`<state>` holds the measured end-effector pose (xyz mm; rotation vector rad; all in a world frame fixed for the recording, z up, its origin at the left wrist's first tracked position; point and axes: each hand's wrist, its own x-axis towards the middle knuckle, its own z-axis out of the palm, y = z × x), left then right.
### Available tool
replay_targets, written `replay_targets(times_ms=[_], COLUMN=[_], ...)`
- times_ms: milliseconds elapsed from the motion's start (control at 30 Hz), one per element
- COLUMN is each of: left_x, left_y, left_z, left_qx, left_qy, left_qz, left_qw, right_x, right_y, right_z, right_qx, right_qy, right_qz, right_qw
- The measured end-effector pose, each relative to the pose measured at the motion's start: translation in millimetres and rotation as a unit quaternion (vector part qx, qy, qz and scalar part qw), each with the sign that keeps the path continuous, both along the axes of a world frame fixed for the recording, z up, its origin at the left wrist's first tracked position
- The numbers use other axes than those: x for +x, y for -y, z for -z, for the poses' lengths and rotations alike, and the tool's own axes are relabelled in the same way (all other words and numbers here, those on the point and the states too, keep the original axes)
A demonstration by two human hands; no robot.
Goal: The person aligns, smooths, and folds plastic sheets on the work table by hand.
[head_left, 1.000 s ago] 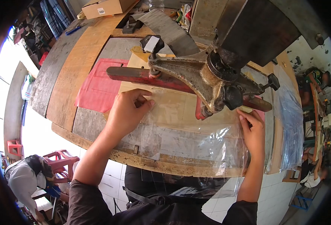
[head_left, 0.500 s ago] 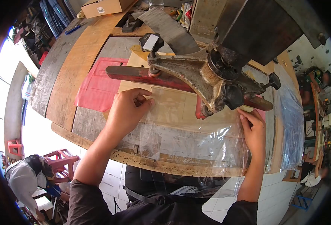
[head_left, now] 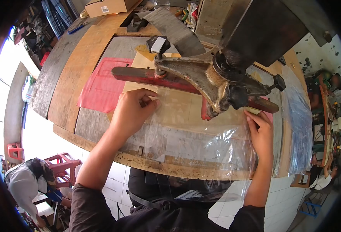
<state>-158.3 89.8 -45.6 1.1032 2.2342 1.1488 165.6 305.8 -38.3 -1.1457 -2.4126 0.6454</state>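
A clear plastic sheet (head_left: pixel 201 143) lies over the worktable and hangs past its front edge. My left hand (head_left: pixel 135 110) pinches its left edge between thumb and curled fingers. My right hand (head_left: pixel 260 129) holds the sheet's right edge, fingers closed, near the right end of the press bar. Above the sheet is a metal press head (head_left: pixel 209 77) with black knobs and a long red-sided bar (head_left: pixel 151 78). Beneath the bar and sheet is a pale yellowish board (head_left: pixel 178 104). Red sheet material (head_left: pixel 103 87) lies left of my left hand.
Blue-tinted plastic sheets (head_left: pixel 298 135) are piled at the table's right side. A cardboard box (head_left: pixel 108 8) and a curved metal plate (head_left: pixel 176 31) are at the back. A person (head_left: pixel 25 185) bends near a red stool (head_left: pixel 64 170) at lower left; other people are at far right.
The view has shifted slightly. Both hands keep nearly the same places on the plastic sheet, and the press head shows no clear movement of its own.
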Motion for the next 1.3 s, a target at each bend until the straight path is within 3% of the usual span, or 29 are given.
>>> replay_targets(times_ms=[800,1167,1300], left_x=[2,7,28], left_y=[0,34,72], left_z=[-5,6,1], left_qx=[-0.002,0.03,0.056], left_qy=[-0.066,-0.175,-0.142], left_qz=[0.007,0.077,0.07], left_qw=[0.998,0.981,0.986], right_x=[7,45,73], right_y=[-3,18,56], right_z=[8,-2,12], right_qx=[0.086,-0.022,0.089], right_qy=[-0.02,-0.092,-0.117], right_qz=[-0.032,-0.003,0.02], right_qw=[0.996,0.996,0.989])
